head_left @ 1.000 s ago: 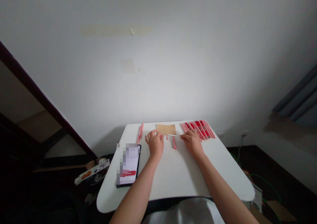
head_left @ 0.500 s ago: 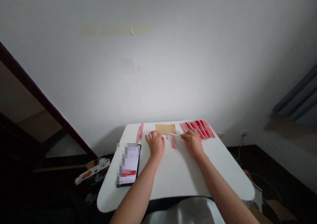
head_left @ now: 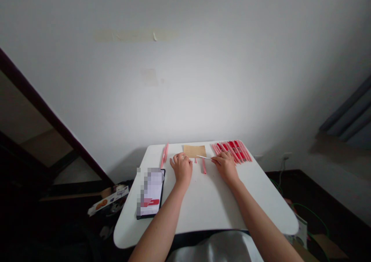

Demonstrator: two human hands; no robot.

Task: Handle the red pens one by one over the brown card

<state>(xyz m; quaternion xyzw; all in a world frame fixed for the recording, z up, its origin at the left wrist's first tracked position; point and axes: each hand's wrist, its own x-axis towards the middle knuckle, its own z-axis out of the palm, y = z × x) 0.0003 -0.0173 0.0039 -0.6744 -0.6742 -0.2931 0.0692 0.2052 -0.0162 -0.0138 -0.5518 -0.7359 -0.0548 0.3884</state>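
Observation:
My right hand pinches a thin white pen refill, which points left across the front edge of a tan paper piece. On the left, my left hand rests on the table with bent fingers; a small whitish bit shows at its fingertips, too small to name. Between both hands lie a pink pen barrel and a small pink pen part. Beyond my right hand, several pink and red pens are lined up side by side, some partly covered by that hand.
Pink pen pieces lie at the table's back left. A phone with a partly blurred screen is left of my left forearm. The white table stands against a wall. Boxes and cables are on the floor on both sides.
Hardly anything differs. Both hands stay in place, and the refill keeps nearly the same position in my right hand.

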